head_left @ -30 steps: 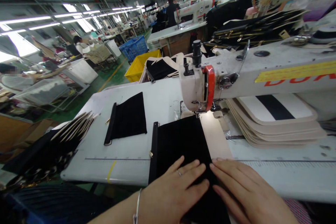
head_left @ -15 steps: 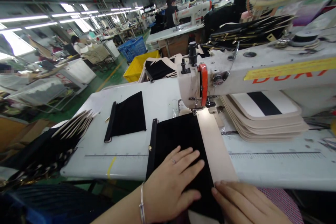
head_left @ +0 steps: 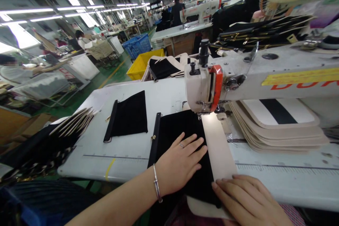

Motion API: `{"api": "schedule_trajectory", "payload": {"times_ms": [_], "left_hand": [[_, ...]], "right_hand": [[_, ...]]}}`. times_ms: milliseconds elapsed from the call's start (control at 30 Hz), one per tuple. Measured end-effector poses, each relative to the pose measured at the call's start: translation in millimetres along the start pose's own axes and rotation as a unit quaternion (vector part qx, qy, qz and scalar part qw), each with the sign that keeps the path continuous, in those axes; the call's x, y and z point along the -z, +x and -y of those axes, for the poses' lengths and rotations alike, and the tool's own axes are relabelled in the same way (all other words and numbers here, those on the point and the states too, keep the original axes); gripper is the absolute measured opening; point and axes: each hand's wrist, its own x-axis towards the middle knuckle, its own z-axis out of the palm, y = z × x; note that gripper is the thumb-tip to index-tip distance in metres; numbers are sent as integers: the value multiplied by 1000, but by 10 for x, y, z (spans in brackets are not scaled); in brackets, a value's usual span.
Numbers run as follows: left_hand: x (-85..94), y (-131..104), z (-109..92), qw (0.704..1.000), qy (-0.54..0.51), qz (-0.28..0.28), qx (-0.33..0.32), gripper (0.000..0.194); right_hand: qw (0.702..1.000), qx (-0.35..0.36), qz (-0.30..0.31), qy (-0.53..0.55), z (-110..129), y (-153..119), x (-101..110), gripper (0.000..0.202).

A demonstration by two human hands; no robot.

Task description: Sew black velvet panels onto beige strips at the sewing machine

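Note:
A black fabric piece (head_left: 174,130) with a dark strip and a small gold-coloured fitting along its left side lies over a beige panel (head_left: 218,144). Their far end sits under the presser foot of a sewing machine (head_left: 200,93), its lamp lighting the panel. My left hand (head_left: 180,164) rests flat on the black fabric, fingers spread, with a ring and a bracelet on. At the near right edge, my right hand (head_left: 246,197) has its fingers together and bent over the beige panel, tips touching the black fabric's edge. Its underside is hidden.
Another black fabric piece (head_left: 129,114) lies left on the white table (head_left: 127,164). Beige panels (head_left: 286,137) are stacked under the machine arm. A bundle of black and beige pieces (head_left: 60,130) hangs over the left edge. Beyond stand a yellow crate (head_left: 143,63) and a blue basket (head_left: 136,46).
The black fabric and beige panel have advanced a little toward the needle. Both hands have travelled forward with them. The camera view has shifted slightly.

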Motion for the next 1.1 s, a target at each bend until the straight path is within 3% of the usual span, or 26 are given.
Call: {"api": "schedule_trajectory", "payload": {"times_ms": [133, 333, 500, 700, 933, 1100], "left_hand": [[-13, -148, -77, 997, -57, -15, -51, 36], [-202, -257, -50, 991, -81, -73, -79, 28], [-256, -153, 70, 989, -74, -86, -90, 27], [-225, -7, 205, 993, -39, -62, -91, 29], [-227, 181, 400, 993, -18, -74, -95, 30], [-189, 336, 534, 992, -9, -83, -98, 29]], "right_hand": [[1000, -8, 3, 18, -64, 58, -31, 25], [998, -50, -7, 46, -87, 118, -121, 25], [996, -65, 12, 54, -133, 163, -178, 29], [993, -93, 60, 37, -252, 181, -235, 35], [991, -118, 48, 37, -354, 339, -252, 29], [987, -132, 82, 39, -499, 458, -280, 30]]}}
